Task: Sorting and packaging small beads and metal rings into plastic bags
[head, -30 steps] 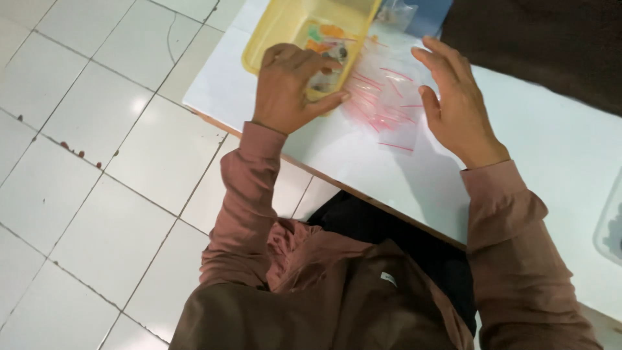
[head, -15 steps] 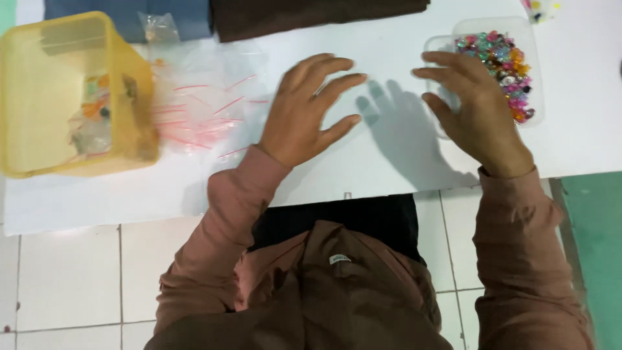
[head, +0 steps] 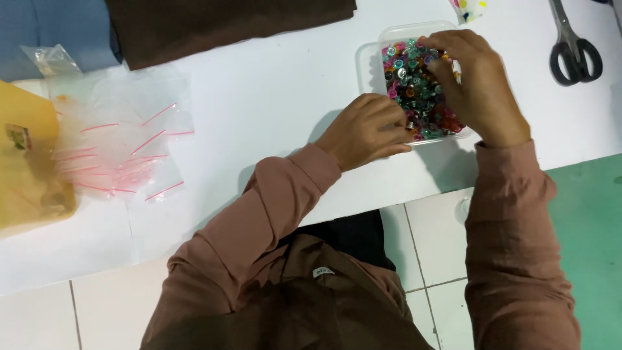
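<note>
Left hand: my left hand (head: 366, 129) is curled at the tray's near edge, fingers pinched together; on what, I can't tell
Right hand: my right hand (head: 476, 84) is spread loosely over the beads
Tray: clear plastic tray (head: 369, 61), upper right of the frame, on the white table (head: 272, 97)
Beads: small beads (head: 414, 97), many colours, heaped loosely
Risk: I'd say a nudge tips the light tray, scattering beads

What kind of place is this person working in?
Probably a small craft or packing workshop. On the white table stand a clear tray of colourful beads, a pile of small clear zip bags and scissors, with folded dark cloth at the back. Both hands are at the tray.
</note>
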